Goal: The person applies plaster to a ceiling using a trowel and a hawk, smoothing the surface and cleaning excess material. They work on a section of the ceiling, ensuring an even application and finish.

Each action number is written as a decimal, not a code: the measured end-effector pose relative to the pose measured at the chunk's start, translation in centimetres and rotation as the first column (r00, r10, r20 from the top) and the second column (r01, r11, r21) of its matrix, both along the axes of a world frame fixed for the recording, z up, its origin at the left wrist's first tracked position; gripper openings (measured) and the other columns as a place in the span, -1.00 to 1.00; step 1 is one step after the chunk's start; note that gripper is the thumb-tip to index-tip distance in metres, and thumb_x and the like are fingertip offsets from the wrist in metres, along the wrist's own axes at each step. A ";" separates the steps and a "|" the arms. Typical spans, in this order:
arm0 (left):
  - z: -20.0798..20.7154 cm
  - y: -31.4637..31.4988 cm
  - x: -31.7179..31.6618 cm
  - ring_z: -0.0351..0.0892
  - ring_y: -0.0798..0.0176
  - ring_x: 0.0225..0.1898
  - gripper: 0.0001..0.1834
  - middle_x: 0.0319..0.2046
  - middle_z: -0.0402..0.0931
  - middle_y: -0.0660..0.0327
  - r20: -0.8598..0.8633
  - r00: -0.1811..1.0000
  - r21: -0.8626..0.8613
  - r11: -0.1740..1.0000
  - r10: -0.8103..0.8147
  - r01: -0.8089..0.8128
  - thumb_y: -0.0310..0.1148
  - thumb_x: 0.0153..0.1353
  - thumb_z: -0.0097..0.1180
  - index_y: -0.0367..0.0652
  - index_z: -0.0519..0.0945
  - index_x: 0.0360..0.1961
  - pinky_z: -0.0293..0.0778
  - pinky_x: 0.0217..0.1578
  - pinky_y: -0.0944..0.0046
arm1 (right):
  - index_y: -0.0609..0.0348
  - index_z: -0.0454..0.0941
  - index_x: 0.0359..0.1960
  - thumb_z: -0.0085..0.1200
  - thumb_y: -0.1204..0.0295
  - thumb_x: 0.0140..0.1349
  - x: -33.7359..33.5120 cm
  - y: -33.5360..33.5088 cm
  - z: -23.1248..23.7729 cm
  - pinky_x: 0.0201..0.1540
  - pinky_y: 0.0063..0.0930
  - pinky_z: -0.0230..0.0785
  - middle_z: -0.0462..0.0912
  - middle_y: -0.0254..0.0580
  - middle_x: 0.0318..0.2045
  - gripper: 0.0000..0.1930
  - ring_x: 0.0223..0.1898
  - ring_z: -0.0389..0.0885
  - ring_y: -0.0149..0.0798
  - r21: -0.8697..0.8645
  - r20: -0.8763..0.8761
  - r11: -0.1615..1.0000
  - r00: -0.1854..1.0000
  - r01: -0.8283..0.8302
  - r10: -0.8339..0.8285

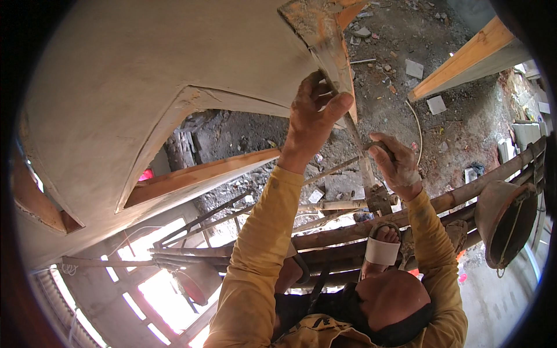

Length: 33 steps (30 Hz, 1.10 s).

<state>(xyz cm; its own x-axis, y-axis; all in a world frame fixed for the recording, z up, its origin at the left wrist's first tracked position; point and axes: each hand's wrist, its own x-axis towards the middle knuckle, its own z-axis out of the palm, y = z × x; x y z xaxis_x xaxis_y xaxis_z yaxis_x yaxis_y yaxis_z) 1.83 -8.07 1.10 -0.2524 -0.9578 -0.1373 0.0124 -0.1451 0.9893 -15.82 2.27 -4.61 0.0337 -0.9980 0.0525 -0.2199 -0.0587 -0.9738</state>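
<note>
The left hand (313, 122) has its thumb and bent fingers around a long, thin, grey-brown strip (353, 130). The right hand (397, 165), nearer and more to the right, is curled around a small, dark handle (380, 146) right by the strip. The strip slants from far to near, to the right of a big, smooth, grey-brown plaster surface (145, 52). Near and right, a round, dull brown bucket (496, 209) sits beside long, round, brown poles (441, 203).
</note>
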 end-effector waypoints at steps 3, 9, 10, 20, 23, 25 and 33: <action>-1.2 0.1 0.1 0.54 0.23 -0.09 -0.18 -0.09 0.48 0.05 0.041 0.999 -0.045 0.999 0.030 -0.029 -0.06 0.07 0.28 -0.38 0.21 0.17 0.52 -0.08 0.26 | 0.37 0.46 -0.05 0.04 0.26 0.29 0.0 0.2 -0.4 -0.52 -0.59 0.19 0.42 -0.32 -0.56 -0.62 -0.57 0.29 -0.51 0.047 -0.002 0.999 1.000 -0.006 0.006; -2.2 0.0 0.1 0.47 0.20 -0.01 -0.09 -0.04 0.42 -0.02 0.048 0.999 0.045 0.999 -0.008 0.006 -0.05 0.03 0.33 -0.48 0.16 0.18 0.45 -0.05 0.29 | 0.35 0.47 -0.07 0.03 0.26 0.30 -0.2 0.4 -1.0 -0.56 -0.58 0.18 0.42 -0.32 -0.58 -0.64 -0.60 0.30 -0.52 0.065 -0.030 0.998 1.000 -0.001 0.003; -2.4 0.0 0.0 0.47 0.20 -0.01 -0.10 -0.04 0.42 -0.02 0.051 0.999 0.063 0.998 -0.009 0.006 -0.06 0.03 0.33 -0.47 0.16 0.18 0.45 -0.05 0.29 | 0.34 0.47 -0.08 0.03 0.27 0.30 -0.2 0.5 -1.3 -0.56 -0.58 0.18 0.41 -0.32 -0.58 -0.65 -0.60 0.29 -0.52 0.056 -0.039 0.998 0.999 0.003 -0.001; -0.8 0.3 0.0 0.50 0.22 -0.05 -0.14 -0.08 0.45 0.02 0.044 0.999 -0.009 1.000 0.002 -0.002 -0.08 0.05 0.31 -0.43 0.19 0.17 0.49 -0.09 0.29 | 0.32 0.50 -0.13 0.11 0.33 0.23 -0.3 0.4 0.0 -0.49 -0.50 0.36 0.59 -0.06 -0.49 -0.70 -0.54 0.55 -0.32 0.055 -0.037 0.998 0.999 -0.009 0.011; -0.6 0.1 0.2 0.48 0.21 -0.02 -0.11 -0.05 0.43 -0.01 0.032 0.999 0.004 1.000 0.000 0.000 -0.08 0.03 0.33 -0.47 0.16 0.18 0.45 -0.05 0.29 | 0.32 0.50 -0.13 0.12 0.34 0.23 -0.2 0.2 0.1 -0.50 -0.49 0.36 0.60 -0.06 -0.49 -0.70 -0.55 0.55 -0.32 0.036 -0.065 0.999 0.998 0.002 0.001; -0.7 0.0 0.3 0.48 0.20 -0.02 -0.10 -0.05 0.43 -0.01 0.030 1.000 -0.001 1.000 0.004 -0.004 -0.07 0.03 0.33 -0.47 0.16 0.18 0.45 -0.05 0.29 | 0.32 0.50 -0.13 0.12 0.34 0.23 -0.1 0.0 0.3 -0.50 -0.47 0.36 0.60 -0.06 -0.49 -0.70 -0.54 0.56 -0.31 0.059 -0.070 0.998 0.998 0.000 0.004; -1.8 -0.1 0.3 0.47 0.18 0.00 -0.09 -0.03 0.42 -0.04 0.032 0.999 0.013 1.000 0.007 -0.007 -0.06 0.03 0.32 -0.48 0.15 0.18 0.46 -0.05 0.27 | 0.34 0.49 -0.09 0.08 0.32 0.26 0.2 0.1 -1.1 -0.54 -0.55 0.25 0.50 -0.25 -0.57 -0.68 -0.59 0.38 -0.45 0.008 -0.024 1.000 0.999 0.025 -0.025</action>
<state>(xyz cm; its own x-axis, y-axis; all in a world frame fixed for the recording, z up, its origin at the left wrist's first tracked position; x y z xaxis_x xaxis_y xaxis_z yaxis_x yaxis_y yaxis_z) 2.09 -8.15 -0.68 -0.2411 -0.9576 -0.1580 -0.0180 -0.1583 0.9872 -15.59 2.42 -5.70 0.0096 -0.9990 0.0439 -0.2445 -0.0449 -0.9686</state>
